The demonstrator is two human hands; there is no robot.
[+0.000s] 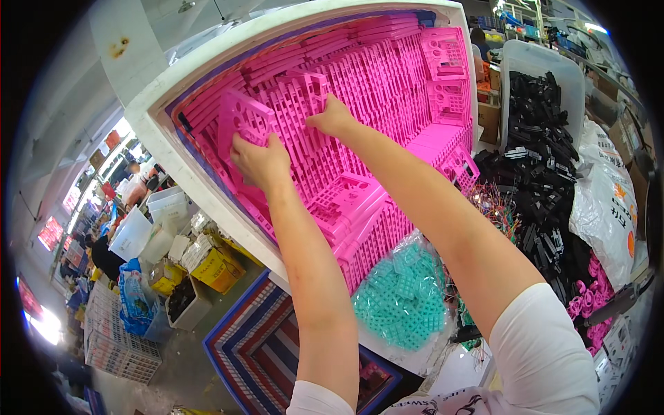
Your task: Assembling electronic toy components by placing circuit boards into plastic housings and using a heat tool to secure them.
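Note:
A large white bin (pixel 153 104), lined with striped woven cloth, holds dense rows of pink plastic panels (pixel 387 76) stood on edge. At its left side my left hand (pixel 264 164) is closed round the lower edge of a pink panel (pixel 243 114) with round holes. Farther right, my right hand (pixel 335 119) pinches a pink frame-like panel (pixel 317 86) that rises above the rows; its fingertips are partly hidden. More pink panels (pixel 346 197) lie flat in a loose pile nearer to me, between my forearms.
Below the bin sits a clear bag of turquoise plastic pieces (pixel 404 297). To the right, black plastic parts (pixel 532 180) heap up before a clear tub (pixel 508 83) and a white sack (pixel 605 200). A striped open bag (pixel 242 332) and yellow boxes (pixel 214 266) stand lower left.

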